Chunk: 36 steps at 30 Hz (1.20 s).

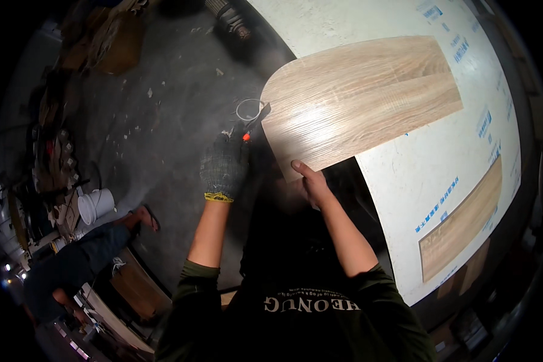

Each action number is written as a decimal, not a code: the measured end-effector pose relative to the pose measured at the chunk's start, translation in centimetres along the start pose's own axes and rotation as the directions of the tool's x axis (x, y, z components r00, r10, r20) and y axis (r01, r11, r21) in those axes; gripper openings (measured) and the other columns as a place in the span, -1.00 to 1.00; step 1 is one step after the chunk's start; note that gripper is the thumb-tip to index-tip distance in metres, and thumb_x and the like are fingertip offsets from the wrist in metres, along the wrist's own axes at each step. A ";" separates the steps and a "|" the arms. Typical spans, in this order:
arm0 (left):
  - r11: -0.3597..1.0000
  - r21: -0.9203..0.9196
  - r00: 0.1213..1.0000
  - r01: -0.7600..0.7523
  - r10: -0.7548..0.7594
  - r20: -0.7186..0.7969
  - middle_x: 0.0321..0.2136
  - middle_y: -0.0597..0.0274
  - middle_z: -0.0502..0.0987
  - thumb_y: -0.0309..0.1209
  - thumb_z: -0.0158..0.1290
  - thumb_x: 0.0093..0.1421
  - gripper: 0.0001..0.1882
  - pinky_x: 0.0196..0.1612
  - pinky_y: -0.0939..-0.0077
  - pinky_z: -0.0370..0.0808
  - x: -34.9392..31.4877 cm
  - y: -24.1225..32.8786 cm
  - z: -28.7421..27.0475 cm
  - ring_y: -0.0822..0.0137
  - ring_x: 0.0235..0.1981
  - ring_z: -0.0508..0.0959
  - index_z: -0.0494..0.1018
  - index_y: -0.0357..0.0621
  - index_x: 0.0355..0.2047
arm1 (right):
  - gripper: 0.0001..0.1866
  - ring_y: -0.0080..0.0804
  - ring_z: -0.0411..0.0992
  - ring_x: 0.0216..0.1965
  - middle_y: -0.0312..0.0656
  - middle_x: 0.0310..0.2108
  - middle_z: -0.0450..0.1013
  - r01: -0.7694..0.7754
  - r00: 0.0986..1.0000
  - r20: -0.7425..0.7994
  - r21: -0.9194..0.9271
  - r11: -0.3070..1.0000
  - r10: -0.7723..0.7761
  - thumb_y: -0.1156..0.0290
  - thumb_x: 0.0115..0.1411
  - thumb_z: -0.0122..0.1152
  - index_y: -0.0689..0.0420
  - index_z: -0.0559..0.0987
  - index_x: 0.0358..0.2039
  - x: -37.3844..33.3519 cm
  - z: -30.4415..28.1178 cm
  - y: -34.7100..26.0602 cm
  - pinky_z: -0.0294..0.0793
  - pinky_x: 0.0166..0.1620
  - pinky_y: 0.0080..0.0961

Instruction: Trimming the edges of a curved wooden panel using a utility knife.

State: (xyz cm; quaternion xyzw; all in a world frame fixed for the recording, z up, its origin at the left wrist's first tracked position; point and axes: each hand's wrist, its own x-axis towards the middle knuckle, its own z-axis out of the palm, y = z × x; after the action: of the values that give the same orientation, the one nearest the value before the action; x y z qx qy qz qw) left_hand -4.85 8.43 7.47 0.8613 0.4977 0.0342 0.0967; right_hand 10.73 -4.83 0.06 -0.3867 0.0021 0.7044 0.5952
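A wood-grain board (368, 90) with one rounded end lies partly on a white sheet-covered table, its left end jutting past the edge. My right hand (311, 184), bare, grips the near left corner, thumb on top and fingers hidden underneath. My left hand (224, 164), in a dark knit glove with a yellow cuff, is closed around a small dark tool (246, 137) with an orange spot. The tool's far tip meets the board's left edge; its kind is unclear. A thin pale strip (238, 108) curls in a loop beside that tip.
The white table top (392, 175) bears another wood-grain piece (464, 223) at the right. On the dark floor at left stand a white bucket (95, 205) and a bending person (78, 259). Cardboard (119, 45) sits at the far left; another foot (241, 31) shows at the top.
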 end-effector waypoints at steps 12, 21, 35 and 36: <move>0.993 0.067 0.991 -0.093 0.099 -0.091 -0.24 -0.01 0.55 -0.13 -0.02 0.25 -0.63 -0.23 0.11 0.50 5.1 -1.4 0.9 -0.04 -0.27 0.55 0.46 0.01 -0.01 | -0.50 -0.28 0.52 -0.37 -0.02 -0.13 0.51 -0.051 0.982 -0.189 -0.121 0.991 0.028 0.26 0.17 0.16 0.25 0.39 0.06 -1.2 -0.6 -0.6 0.47 -0.46 -0.51; 0.995 -0.101 0.996 -0.003 0.012 0.087 -0.37 0.03 0.52 -0.25 0.04 0.16 -0.57 -0.32 0.14 0.48 -1.7 3.7 0.7 0.01 -0.38 0.53 0.42 -0.06 0.04 | -0.39 -0.35 0.49 -0.20 0.10 0.06 0.38 0.021 0.999 -0.037 0.013 1.000 -0.021 0.17 0.21 0.15 0.27 0.31 0.16 -8.9 -7.9 2.1 0.50 -0.19 -0.52; 0.992 -0.100 0.994 -0.083 0.089 0.059 -0.35 -0.02 0.51 -0.23 0.01 0.20 -0.58 -0.34 0.09 0.46 -1.6 2.9 0.2 -0.03 -0.35 0.53 0.40 0.00 0.07 | -0.50 -0.16 0.33 0.10 -0.02 0.07 0.34 0.251 0.948 -0.270 0.314 0.916 -0.167 0.26 0.32 0.03 0.28 0.27 0.16 0.3 0.5 4.5 0.32 0.15 -0.26; 0.991 -0.091 0.994 -0.093 0.098 0.053 -0.36 -0.01 0.51 -0.23 0.01 0.20 -0.58 -0.35 0.10 0.46 -1.5 2.8 0.4 -0.02 -0.35 0.53 0.40 0.01 0.07 | -0.48 -0.15 0.32 0.12 -0.02 0.10 0.32 0.269 0.941 -0.285 0.295 0.917 -0.185 0.27 0.31 0.04 0.28 0.24 0.18 0.2 0.7 4.4 0.30 0.16 -0.23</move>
State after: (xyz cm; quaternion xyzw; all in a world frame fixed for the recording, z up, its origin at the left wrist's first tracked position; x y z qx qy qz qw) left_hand -3.18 5.73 7.73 0.8797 0.4507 0.0359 0.1471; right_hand 6.66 -5.64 -1.54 -0.3651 0.1500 0.5650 0.7246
